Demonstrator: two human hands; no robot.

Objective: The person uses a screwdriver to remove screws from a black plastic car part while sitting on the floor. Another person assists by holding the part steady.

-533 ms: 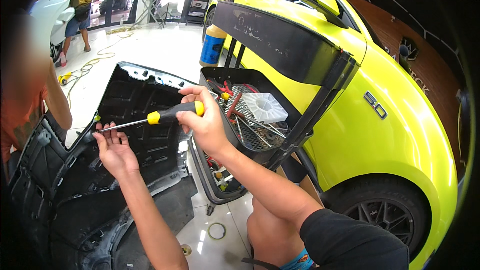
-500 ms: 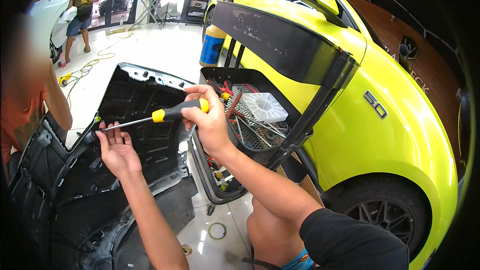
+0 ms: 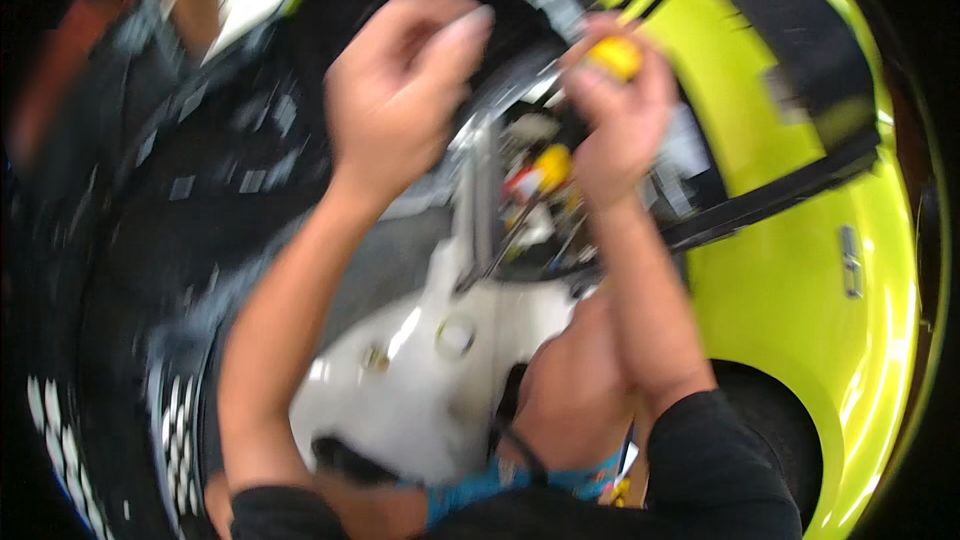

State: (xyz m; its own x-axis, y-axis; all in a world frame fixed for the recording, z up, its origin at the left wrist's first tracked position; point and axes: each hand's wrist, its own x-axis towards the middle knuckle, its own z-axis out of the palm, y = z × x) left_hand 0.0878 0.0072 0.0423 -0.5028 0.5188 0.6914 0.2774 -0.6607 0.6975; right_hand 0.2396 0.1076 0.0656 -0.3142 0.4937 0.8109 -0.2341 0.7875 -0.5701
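Note:
My right hand (image 3: 625,125) is closed round a screwdriver, whose yellow handle end (image 3: 614,58) shows between the fingers. The shaft cannot be made out here. Over the black bumper (image 3: 230,230), my left hand (image 3: 395,95) is raised with fingers curled and thumb pressed against them. What it pinches, if anything, is lost in blur. Below my right hand, the tool cart (image 3: 485,190) holds loose tools, among them one with a yellow and red handle (image 3: 545,172).
A bright yellow-green car (image 3: 770,290) stands at the right. The cart's black upper part (image 3: 790,30) juts across it. On the white floor (image 3: 430,390) lies a small ring (image 3: 455,337). Another person in orange (image 3: 95,30) is at the upper left.
My view has swung downward and is blurred. My left hand has left the screwdriver's tip and curled its fingers. My right hand has moved right with the screwdriver, over the cart.

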